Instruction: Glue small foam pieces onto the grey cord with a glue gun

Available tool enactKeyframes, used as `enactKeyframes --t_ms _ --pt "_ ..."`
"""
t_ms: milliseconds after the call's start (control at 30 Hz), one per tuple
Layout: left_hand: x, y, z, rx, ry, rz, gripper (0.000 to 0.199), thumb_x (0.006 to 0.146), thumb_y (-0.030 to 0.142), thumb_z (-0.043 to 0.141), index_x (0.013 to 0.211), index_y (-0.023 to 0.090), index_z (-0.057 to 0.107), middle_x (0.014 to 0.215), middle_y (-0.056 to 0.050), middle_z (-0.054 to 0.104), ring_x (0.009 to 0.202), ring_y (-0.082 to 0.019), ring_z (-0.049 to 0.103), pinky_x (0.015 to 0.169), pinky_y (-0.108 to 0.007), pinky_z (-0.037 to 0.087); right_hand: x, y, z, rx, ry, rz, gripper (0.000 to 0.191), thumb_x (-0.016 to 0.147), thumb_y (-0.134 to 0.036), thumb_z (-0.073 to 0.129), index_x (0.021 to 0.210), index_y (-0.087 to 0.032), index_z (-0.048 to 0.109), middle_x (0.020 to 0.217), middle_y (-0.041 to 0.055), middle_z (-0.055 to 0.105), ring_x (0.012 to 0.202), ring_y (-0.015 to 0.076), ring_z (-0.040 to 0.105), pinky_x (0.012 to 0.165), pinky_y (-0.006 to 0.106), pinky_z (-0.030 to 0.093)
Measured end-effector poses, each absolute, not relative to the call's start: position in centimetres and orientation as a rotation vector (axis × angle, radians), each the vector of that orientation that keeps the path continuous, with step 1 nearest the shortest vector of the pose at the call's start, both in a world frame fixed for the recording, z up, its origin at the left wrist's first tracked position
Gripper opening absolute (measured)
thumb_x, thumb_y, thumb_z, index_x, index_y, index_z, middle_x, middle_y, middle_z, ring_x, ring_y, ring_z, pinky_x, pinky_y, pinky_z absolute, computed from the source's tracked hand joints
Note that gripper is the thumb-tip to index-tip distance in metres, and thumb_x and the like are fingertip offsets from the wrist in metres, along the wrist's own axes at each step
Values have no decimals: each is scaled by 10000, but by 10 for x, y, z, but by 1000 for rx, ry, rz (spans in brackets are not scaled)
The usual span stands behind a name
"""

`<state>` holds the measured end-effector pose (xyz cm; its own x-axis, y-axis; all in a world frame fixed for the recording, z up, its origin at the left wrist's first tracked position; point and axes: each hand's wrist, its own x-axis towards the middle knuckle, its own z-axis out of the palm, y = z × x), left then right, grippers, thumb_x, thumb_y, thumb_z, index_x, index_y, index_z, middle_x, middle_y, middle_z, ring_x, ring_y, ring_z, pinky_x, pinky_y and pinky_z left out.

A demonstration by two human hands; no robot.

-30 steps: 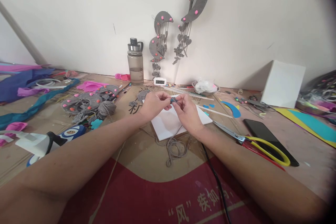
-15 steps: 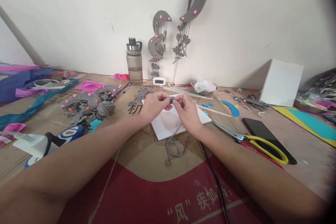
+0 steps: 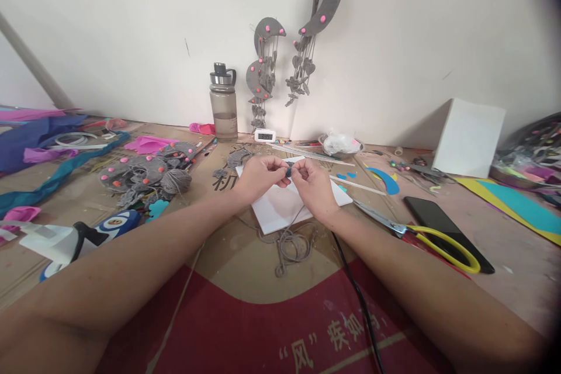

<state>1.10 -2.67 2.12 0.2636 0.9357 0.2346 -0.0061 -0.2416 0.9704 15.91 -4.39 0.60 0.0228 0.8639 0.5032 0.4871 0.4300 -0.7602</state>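
My left hand [image 3: 262, 176] and my right hand [image 3: 314, 186] meet above a white board [image 3: 274, 213]. Both pinch a small dark blue piece [image 3: 288, 172] between thumbs and fingertips; its exact shape is mostly covered. Grey cord [image 3: 294, 247] lies in loose loops at the board's near edge, and one strand runs up toward my right hand. Beyond that hand are small blue cut-outs [image 3: 346, 175] and a blue crescent [image 3: 385, 181]. Yellow-handled scissors [image 3: 451, 245] lie to the right of my right forearm.
A phone [image 3: 438, 225] lies by the scissors. Left of my hands are grey pieces with pink dots [image 3: 140, 172] and a ball of grey yarn [image 3: 176, 180]. A water bottle [image 3: 223, 108] and a small clock [image 3: 265, 135] stand by the wall. A black cable [image 3: 359, 298] crosses the cardboard.
My fingertips have shifted slightly to the right, and the blue piece has turned a little between them. Both hands keep their pinch; the view has moved only slightly.
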Motion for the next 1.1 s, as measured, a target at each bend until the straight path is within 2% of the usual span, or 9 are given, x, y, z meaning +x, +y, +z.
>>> enactKeyframes --t_ms 100,200,333,433,633,767,1000,1100 --pt "11 -26 22 1511 903 1161 140 712 163 700 829 100 655 710 -46 692 596 -124 666 618 -259 574 159 -44 6 -1215 -1626 425 89 799 -282 513 758 -208 539 672 -15 575 597 126 496 587 258 378" --pt "11 -25 22 1526 935 1159 115 713 182 703 773 99 651 666 -41 680 585 -126 663 591 -247 568 159 -44 7 -1219 -1648 416 106 822 -295 506 785 -206 550 676 -15 575 604 128 495 600 260 382" --pt "8 -21 20 1528 965 1230 115 718 197 693 770 106 649 641 -35 676 569 -130 662 585 -252 570 159 -47 9 -1191 -1707 401 159 869 -312 477 919 -189 565 821 26 635 718 150 551 698 282 412" --pt "4 -13 17 1466 998 1319 137 723 224 688 782 110 640 635 -42 683 565 -146 669 597 -278 578 157 -51 12 -1205 -1747 391 182 898 -315 451 979 -183 546 865 40 639 742 161 555 717 291 412" --pt "-2 -4 14 1363 998 1442 133 726 231 660 767 109 624 634 -36 672 591 -164 680 609 -301 583 152 -60 14 -1111 -1962 210 182 935 -254 397 833 -200 537 850 39 609 816 169 543 750 286 389" --pt "-2 -5 13 1356 965 1482 136 723 247 656 739 118 616 634 -23 652 592 -155 669 606 -294 576 149 -64 14 -1095 -2060 169 176 946 -247 403 860 -199 548 865 36 612 818 162 542 742 282 385" --pt "-2 -1 11 1219 815 1553 220 693 306 710 781 130 612 670 -10 638 617 -138 658 606 -273 556 151 -69 28 -1051 -2017 122 318 979 -334 340 804 -191 563 842 59 594 865 183 539 800 306 396" --pt "-3 -1 16 1094 788 1594 238 665 296 731 777 128 605 668 -5 628 616 -131 654 587 -249 536 158 -65 36 -1085 -1939 150 289 972 -337 354 857 -189 574 838 44 613 819 167 555 764 286 404"
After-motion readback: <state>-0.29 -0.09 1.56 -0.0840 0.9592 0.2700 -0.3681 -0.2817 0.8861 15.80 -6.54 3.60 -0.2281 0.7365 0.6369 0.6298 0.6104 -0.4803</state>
